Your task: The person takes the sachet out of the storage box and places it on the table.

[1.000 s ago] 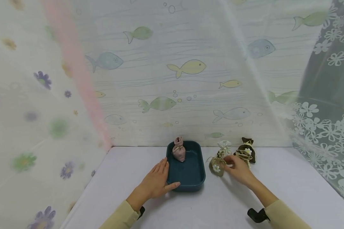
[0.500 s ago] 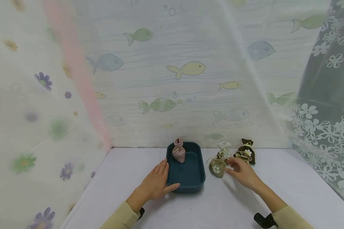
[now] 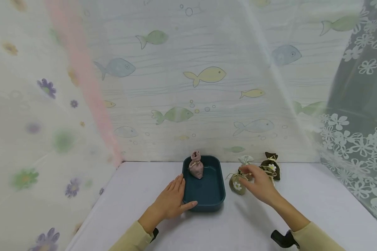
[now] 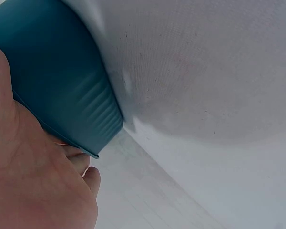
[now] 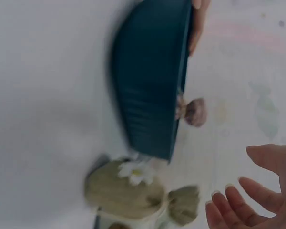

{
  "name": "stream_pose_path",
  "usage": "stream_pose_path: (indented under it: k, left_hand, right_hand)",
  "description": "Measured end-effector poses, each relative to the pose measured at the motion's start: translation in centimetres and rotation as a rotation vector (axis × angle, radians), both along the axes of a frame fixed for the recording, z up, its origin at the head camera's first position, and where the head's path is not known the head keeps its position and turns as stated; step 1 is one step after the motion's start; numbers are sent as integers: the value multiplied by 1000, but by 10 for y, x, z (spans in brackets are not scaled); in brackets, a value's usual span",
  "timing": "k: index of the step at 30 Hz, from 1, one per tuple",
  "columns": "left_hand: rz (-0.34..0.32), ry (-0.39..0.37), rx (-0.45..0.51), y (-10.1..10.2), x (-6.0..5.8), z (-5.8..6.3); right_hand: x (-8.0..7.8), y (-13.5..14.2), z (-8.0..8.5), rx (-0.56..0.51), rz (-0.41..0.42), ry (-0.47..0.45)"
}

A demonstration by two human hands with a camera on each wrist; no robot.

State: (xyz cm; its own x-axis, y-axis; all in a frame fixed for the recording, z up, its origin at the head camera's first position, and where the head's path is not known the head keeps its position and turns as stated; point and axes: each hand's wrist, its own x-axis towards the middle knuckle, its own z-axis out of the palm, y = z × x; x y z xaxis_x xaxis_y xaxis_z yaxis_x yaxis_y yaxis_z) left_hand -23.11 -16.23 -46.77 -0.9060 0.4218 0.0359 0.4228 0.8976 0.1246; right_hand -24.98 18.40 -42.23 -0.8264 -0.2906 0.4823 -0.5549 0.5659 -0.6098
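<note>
My left hand (image 3: 169, 201) lies with straight fingers along the left rim of a dark teal rectangular dish (image 3: 207, 195); the left wrist view shows the palm (image 4: 33, 176) against its outer wall. Inside the dish, at its back left, stands a small mauve drawstring pouch (image 3: 196, 169). My right hand (image 3: 260, 186) hovers over an olive drawstring pouch (image 3: 236, 188) with a white flower. In the right wrist view the fingers (image 5: 245, 205) are spread, apart from that pouch, and hold nothing. Just behind, a white pouch (image 3: 245, 159) is partly hidden by the hand.
To the right of the white pouch stands a dark brown pouch (image 3: 276, 171) with a white flower, and a khaki pouch before it is mostly covered by the hand. A white cloth (image 3: 138, 184) covers the table. A fish-print curtain (image 3: 207, 97) hangs behind.
My right hand first drew back slightly to the right, off the olive pouch's side, then moved left and up over its neck. The left hand and the dish stay put.
</note>
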Motion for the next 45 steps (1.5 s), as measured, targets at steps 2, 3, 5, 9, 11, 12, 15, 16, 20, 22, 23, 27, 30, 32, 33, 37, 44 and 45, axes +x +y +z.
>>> stream_pose_path:
  k: [2, 3, 5, 9, 11, 12, 15, 16, 20, 22, 23, 27, 30, 32, 33, 37, 44, 45]
  left_hand:
    - [-1, -1, 6, 0, 0, 0]
    - [-1, -2, 9, 0, 0, 0]
    - [-2, 1, 13, 0, 0, -1]
    - [-7, 12, 11, 0, -2, -2]
    - [-11, 21, 10, 1, -2, -3]
    - [-10, 21, 7, 1, -1, -3]
    - [-8, 21, 0, 0, 0, -2]
    - [-7, 20, 1, 0, 0, -2]
    - [-10, 20, 1, 1, 0, 0]
    - [-11, 24, 1, 1, 0, 0]
    - [-12, 27, 0, 1, 0, 0]
    - [-17, 35, 1, -1, -1, -3]
    - [-20, 40, 8, -2, -1, -4]
    - [-22, 40, 8, -2, -2, -5]
    - [-21, 37, 5, -2, -2, -5]
    - [-21, 30, -3, -3, -2, -6]
    - [-19, 38, -1, -3, -2, -8]
    - [-20, 43, 3, -4, -2, -8]
  right_hand:
    - [-3, -11, 8, -2, 13, -1]
    - [-5, -17, 12, -5, 24, -8]
    - [-10, -28, 19, 0, 43, -21]
    - [-23, -50, 30, 2, 76, -55]
    - [-30, -60, 33, -13, 94, -85]
    - [-34, -65, 35, -24, 101, -109]
    - [-46, -80, 41, -56, 117, -174]
    - [-51, -84, 42, -69, 119, -201]
    - [-69, -97, 44, -95, 112, -298]
    - [-78, -103, 42, -103, 105, -351]
    - [-82, -105, 39, -102, 102, -374]
    - [-93, -114, 26, -119, 77, -497]
    - [-100, -119, 16, -128, 67, -556]
    - [-102, -122, 11, -129, 63, -579]
    - [-104, -122, 9, -126, 60, -584]
    - [-108, -125, 1, -113, 43, -605]
    - [-114, -133, -9, -127, 40, -615]
    - [-114, -134, -10, -131, 45, -614]
